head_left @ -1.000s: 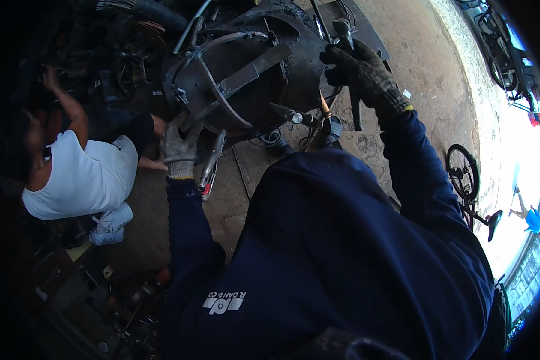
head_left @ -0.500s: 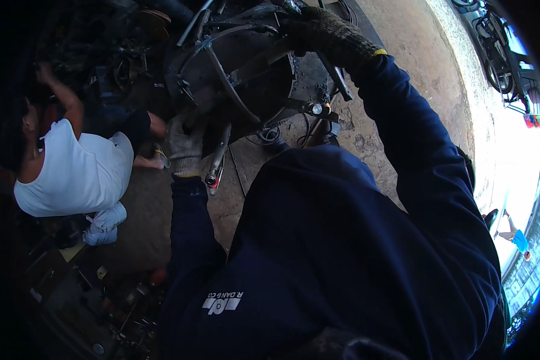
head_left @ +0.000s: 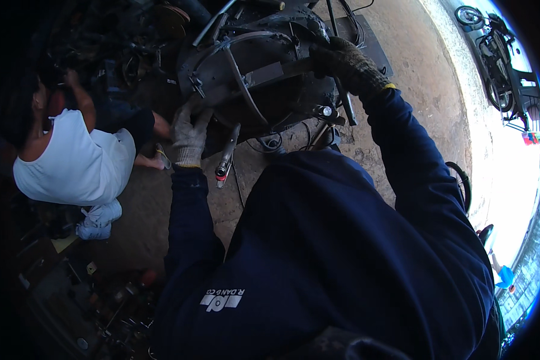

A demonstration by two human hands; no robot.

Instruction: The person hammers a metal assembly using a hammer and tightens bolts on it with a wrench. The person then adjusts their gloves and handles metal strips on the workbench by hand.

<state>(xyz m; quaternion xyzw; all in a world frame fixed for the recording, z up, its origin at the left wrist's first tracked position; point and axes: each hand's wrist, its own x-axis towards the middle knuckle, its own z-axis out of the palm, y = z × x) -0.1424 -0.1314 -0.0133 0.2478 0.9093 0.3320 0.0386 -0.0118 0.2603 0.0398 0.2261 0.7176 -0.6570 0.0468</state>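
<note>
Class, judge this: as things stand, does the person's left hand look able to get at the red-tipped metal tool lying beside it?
Probably yes. The gloved left hand rests on the dark round metal frame, right beside the tool, with nothing visible between them.

The left hand [head_left: 190, 137] in its pale glove hides its fingertips behind the dark metal frame [head_left: 252, 66]. The frame's far side runs off the top edge. The left corner's clutter [head_left: 84, 300] is too dark to tell.

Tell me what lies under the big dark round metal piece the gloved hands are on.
Under the big dark round metal piece show bare concrete floor, a loop of black cable and a slim metal tool with a red tip. The floor directly beneath its middle is covered.
</note>
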